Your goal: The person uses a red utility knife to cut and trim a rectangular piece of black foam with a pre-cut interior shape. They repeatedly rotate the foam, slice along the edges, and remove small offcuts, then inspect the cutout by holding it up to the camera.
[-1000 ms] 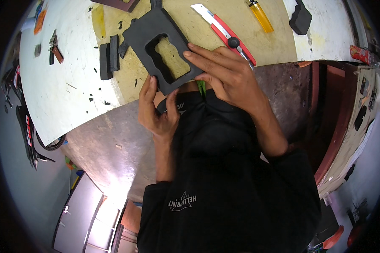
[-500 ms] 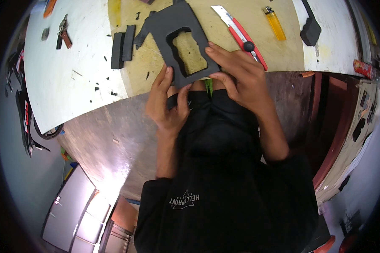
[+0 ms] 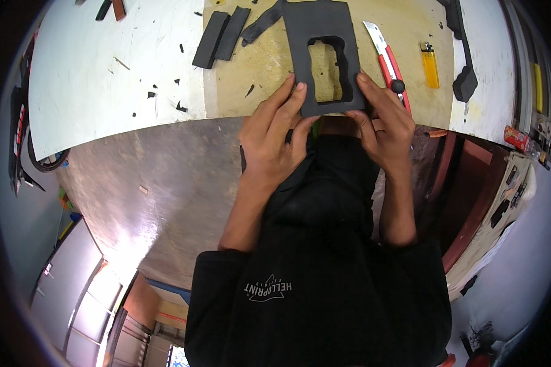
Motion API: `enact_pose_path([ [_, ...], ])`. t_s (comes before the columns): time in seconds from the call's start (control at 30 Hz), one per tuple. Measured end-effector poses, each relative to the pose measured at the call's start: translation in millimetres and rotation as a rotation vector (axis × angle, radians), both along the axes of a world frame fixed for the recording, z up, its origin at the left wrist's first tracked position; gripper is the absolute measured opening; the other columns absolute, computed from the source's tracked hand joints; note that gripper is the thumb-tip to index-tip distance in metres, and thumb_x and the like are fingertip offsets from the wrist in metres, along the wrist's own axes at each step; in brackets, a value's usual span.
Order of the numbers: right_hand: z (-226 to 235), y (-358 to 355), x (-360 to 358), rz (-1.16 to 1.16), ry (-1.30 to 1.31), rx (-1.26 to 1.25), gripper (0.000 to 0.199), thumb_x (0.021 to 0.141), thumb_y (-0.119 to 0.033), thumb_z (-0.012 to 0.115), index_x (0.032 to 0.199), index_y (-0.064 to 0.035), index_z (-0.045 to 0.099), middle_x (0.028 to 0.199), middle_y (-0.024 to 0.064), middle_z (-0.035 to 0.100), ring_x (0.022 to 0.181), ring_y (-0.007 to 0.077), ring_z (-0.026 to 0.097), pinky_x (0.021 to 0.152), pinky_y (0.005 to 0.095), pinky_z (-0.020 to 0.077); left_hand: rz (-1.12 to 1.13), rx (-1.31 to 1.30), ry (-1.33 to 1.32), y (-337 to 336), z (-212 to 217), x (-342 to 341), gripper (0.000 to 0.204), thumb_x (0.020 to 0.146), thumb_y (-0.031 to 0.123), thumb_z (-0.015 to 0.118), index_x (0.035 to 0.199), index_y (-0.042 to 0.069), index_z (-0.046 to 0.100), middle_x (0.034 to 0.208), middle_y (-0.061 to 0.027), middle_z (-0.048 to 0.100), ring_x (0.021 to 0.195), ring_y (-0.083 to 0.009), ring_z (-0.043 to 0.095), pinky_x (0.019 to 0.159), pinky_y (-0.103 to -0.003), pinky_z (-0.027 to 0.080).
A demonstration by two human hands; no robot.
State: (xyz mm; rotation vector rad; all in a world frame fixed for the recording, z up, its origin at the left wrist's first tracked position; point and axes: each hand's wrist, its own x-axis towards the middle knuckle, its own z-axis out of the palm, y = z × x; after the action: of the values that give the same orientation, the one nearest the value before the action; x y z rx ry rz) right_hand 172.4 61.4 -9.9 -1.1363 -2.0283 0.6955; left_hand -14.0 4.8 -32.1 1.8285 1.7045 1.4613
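The dark grey foam block (image 3: 320,21) was held at the near edge of the table, over the tan mat (image 3: 269,61); whether it also rested there could not be told. The left hand (image 3: 270,144) gripped its left edge and lower left corner, fingertips on the side and thumb underneath. The right hand (image 3: 390,131) gripped the right edge and lower right corner. A wavy-sided cut-out ran through the block, and the mat showed inside it.

Half a second earlier the block had leaned to the left; now it stood almost straight in view, and the whole scene had shifted.

An irregular foam scrap (image 3: 264,22) lay by the block's upper left edge, contact unclear, with two foam strips (image 3: 211,40) side by side farther left. Right of the block lay a red cutter (image 3: 388,61), blade extended, then a yellow lighter (image 3: 430,64), whose fuel could not be made out. Beyond, on the white tabletop (image 3: 493,85), was a long dark piece (image 3: 465,82), and outside the table a clear bottle (image 3: 521,140) with a red label, its contents unreadable
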Motion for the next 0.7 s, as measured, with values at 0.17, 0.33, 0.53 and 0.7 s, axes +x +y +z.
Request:
enact_pose_path([
  [0.17, -3.7, -0.4, 2.1, 0.010, -0.035, 0.025, 0.052, 0.072, -0.001, 0.077, 0.122, -0.0002, 0.063, 0.121, 0.0182, 0.065, 0.094, 0.0260, 0.067, 0.080, 0.0333, 0.0526, 0.019, 0.029, 0.038, 0.7, -4.8, -1.2, 0.050, 0.065, 0.004, 0.081, 0.114, 0.002, 0.067, 0.114, -0.0180, 0.066, 0.090, -0.0280, 0.069, 0.071, -0.031, 0.054],
  [0.33, -4.2, -1.6, 1.4, 0.000, -0.034, 0.016, 0.051, 0.073, -0.003, 0.077, 0.122, -0.0001, 0.063, 0.121, 0.0179, 0.065, 0.096, 0.0262, 0.067, 0.080, 0.0329, 0.0524, 0.029, -0.007, 0.046, -0.3, -1.4, -1.5, 0.050, 0.065, 0.005, 0.081, 0.113, 0.003, 0.068, 0.113, -0.0167, 0.067, 0.088, -0.0256, 0.069, 0.068, -0.030, 0.053],
  [0.53, -3.6, -2.4, 0.5, -0.009, -0.030, 0.004, 0.049, 0.073, -0.002, 0.077, 0.121, -0.0008, 0.064, 0.121, 0.0173, 0.065, 0.096, 0.0266, 0.067, 0.080, 0.0326, 0.0521, 0.029, 0.005, 0.044, -0.1, -3.1, -2.0, 0.049, 0.065, 0.005, 0.081, 0.112, 0.003, 0.068, 0.113, -0.0168, 0.067, 0.087, -0.0259, 0.069, 0.069, -0.031, 0.053],
  [0.7, -3.8, -0.1, 0.4, 0.009, 0.022, 0.022, 0.050, 0.072, 0.001, 0.076, 0.121, -0.0009, 0.064, 0.122, 0.0177, 0.064, 0.092, 0.0268, 0.066, 0.080, 0.0320, 0.0515, 0.017, -0.019, 0.028, -0.2, 0.3, -0.8, 0.048, 0.067, 0.003, 0.080, 0.113, 0.002, 0.067, 0.115, -0.0181, 0.066, 0.092, -0.0295, 0.068, 0.075, -0.033, 0.053],
])
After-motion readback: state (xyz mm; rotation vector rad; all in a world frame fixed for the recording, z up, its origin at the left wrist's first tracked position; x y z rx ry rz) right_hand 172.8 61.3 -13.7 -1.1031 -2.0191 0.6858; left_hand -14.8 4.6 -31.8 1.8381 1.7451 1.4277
